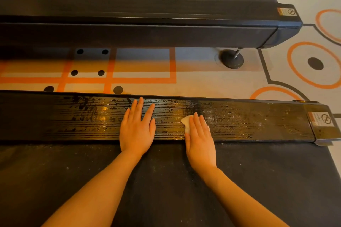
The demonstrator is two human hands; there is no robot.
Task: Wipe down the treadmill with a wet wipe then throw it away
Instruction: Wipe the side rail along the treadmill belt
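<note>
From the head cam, the treadmill's side rail [230,121] runs left to right straight across in front of the person, and both hands lie flat on it with fingers straight. The right hand [200,138] presses the wet wipe [186,122] down, while the left hand [137,129] just rests bare beside it. The dusty, still-dry stretch lies off to the right, so the right hand is nearer and the stroke probably goes along the rail that way.

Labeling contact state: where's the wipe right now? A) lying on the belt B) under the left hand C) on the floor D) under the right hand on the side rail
D: the wipe is pressed flat under the right hand on the side rail; the left hand lies bare.
</note>
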